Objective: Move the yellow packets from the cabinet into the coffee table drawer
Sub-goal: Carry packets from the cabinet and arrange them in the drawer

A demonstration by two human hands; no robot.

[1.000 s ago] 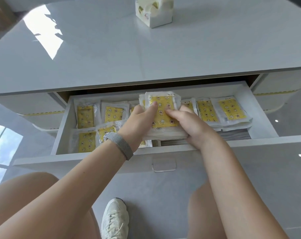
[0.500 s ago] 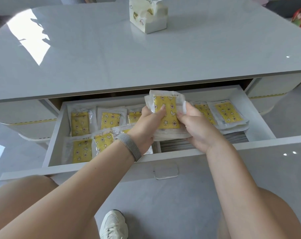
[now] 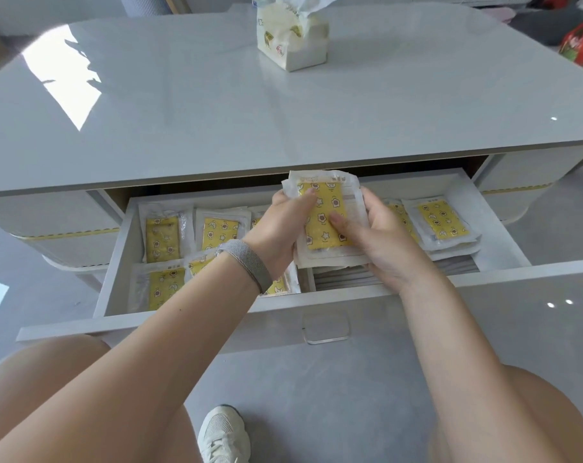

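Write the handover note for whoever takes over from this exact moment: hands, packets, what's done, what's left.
Left hand: grips the left side of a stack of yellow packets, thumb on the top one.
Right hand: holds the stack's right side, thumb on the yellow face.
The stack is held above the middle of the open coffee table drawer.
Done: loose packets lie in the drawer's left part, and a pile sits at its right.
Left: set the held stack down in the drawer. The cabinet is out of view, so I cannot tell whether more remain there.
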